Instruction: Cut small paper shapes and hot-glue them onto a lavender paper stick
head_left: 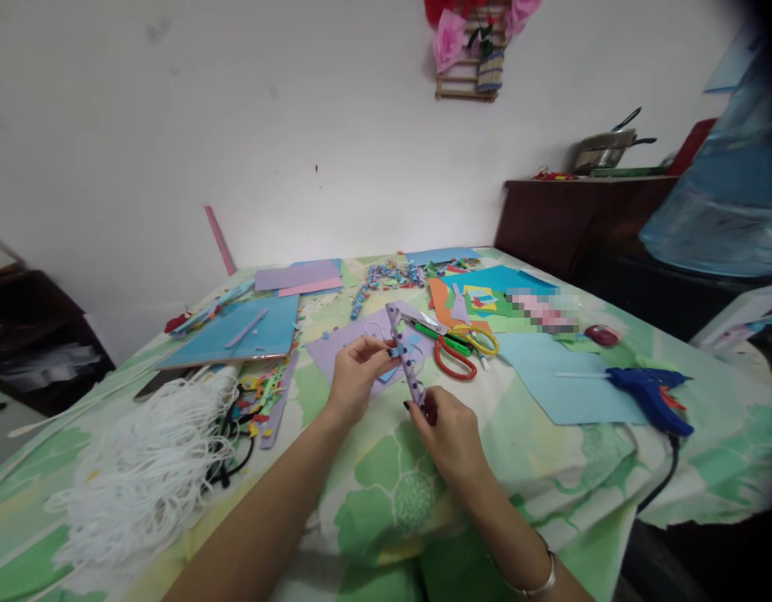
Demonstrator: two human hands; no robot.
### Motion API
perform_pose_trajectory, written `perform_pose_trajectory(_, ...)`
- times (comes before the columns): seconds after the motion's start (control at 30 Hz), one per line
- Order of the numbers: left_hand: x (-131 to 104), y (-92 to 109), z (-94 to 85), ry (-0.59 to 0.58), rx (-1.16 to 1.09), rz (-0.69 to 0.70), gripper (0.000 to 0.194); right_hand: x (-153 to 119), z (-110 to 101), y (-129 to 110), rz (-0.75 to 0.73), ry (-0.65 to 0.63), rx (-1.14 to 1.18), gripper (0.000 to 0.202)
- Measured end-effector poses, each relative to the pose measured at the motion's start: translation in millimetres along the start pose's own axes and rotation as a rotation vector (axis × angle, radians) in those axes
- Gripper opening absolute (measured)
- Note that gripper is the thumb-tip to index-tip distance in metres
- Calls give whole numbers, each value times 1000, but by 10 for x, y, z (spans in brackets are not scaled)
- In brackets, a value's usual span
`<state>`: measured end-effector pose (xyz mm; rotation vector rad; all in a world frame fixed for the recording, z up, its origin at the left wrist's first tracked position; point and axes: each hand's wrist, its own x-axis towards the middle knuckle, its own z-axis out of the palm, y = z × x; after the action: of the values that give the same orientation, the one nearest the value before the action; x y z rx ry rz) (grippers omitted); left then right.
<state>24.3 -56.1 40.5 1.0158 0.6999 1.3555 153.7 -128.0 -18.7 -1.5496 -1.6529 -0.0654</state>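
Note:
A slim purple paper tube (408,359) with dark dots stands tilted in front of me. My right hand (452,431) is closed around its lower end. Beside the tube's middle, my left hand (355,374) has its fingertips pinched together; a small blue bit shows there, but I cannot make out what they hold. A thin white string loop (377,329) shows just above those fingers. Under and behind the tube lies a purple paper sheet (329,347) with blue scraps on it. Red-handled scissors (456,359) and yellow-handled scissors (483,339) lie to the right.
White cord (153,468) is heaped at left near a blue board (235,330). On the right are a light blue sheet (567,385) and a blue glue gun (649,393) with its cable. Dotted paper tubes (391,274) and colored paper lie toward the wall.

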Motion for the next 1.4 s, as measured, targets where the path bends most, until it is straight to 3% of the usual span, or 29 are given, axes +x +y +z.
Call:
perform_pose_trajectory(0.53,17,-73,-10,36,23,44,14,-4,-11,-10,4,-47,39,16)
perform_pose_trajectory(1.4,6,-56,19,59,-8,-54,39,-8,-14,-11,-7,-45,73,17)
